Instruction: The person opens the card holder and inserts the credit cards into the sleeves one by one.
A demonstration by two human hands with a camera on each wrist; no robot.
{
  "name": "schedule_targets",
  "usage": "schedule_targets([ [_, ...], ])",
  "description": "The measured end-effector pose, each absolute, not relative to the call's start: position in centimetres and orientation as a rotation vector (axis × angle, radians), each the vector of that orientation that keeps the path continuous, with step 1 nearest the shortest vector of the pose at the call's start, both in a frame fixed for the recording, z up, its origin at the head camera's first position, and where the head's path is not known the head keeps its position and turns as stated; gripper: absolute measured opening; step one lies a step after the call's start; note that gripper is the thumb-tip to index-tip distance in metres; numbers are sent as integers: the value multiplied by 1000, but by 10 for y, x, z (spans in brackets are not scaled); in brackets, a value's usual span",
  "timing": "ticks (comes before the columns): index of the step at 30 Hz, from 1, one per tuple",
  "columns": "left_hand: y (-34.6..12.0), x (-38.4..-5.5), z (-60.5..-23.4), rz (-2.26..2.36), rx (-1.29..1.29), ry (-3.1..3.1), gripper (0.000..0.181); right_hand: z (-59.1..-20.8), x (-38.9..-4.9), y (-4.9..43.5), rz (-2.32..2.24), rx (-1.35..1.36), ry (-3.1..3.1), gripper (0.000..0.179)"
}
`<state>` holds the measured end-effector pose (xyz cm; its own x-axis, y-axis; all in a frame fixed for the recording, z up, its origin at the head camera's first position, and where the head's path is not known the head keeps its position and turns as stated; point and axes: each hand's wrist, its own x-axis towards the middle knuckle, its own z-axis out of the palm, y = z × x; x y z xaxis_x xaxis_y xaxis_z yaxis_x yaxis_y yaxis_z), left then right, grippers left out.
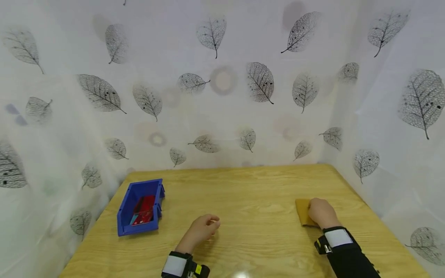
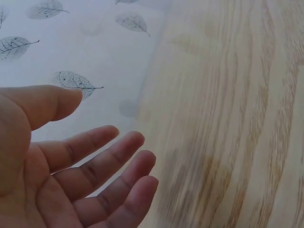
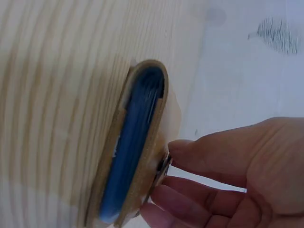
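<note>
A tan card holder (image 1: 302, 213) lies on the right part of the table. In the right wrist view its folded cover (image 3: 156, 109) wraps a stack of blue inner sleeves (image 3: 130, 147). My right hand (image 1: 323, 213) pinches a small strap or flap on the holder's outer side between thumb and fingers. The strap's exact shape is partly hidden by the fingertips. My left hand (image 1: 202, 231) hovers over the front middle of the table and holds nothing. Its thumb stands apart from the loosely bent fingers (image 2: 128, 166).
A blue plastic bin (image 1: 139, 229) stands at the table's left side, with red cards or booklets (image 1: 146, 204) and a light blue piece inside. Leaf-patterned curtains (image 1: 236, 116) enclose the wooden table (image 1: 243, 193) at the back and both sides.
</note>
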<state>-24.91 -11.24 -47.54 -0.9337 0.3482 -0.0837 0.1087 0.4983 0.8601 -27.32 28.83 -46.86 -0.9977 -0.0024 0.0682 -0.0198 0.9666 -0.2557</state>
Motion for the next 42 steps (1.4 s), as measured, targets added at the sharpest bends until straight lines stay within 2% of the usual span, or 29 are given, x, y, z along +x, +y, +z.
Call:
schedule_targets([
  [4,-96,-247,-470,1309,457,2608,31,-467,-275,239,421,139,-3015,21],
  [11,-50,-251,-468,1206,447,2725,27,-470,-279,139,663,394,-2963,9],
  [16,-47,-251,-472,1044,493,2806,15,-474,-276,93,793,577,-2955,7],
  [20,-57,-251,-474,1019,489,2886,4,-470,-278,79,861,627,-3011,11],
  [28,-63,-252,-488,943,500,3087,23,-467,-281,75,858,670,-3041,11],
  [31,-61,-251,-491,866,449,3120,29,-469,-279,73,842,603,-3027,19],
  [36,-51,-245,-493,800,343,3173,33,-470,-271,69,569,527,-3022,31],
  [42,-45,-245,-494,781,258,3212,35,-469,-267,66,290,527,-3026,28],
])
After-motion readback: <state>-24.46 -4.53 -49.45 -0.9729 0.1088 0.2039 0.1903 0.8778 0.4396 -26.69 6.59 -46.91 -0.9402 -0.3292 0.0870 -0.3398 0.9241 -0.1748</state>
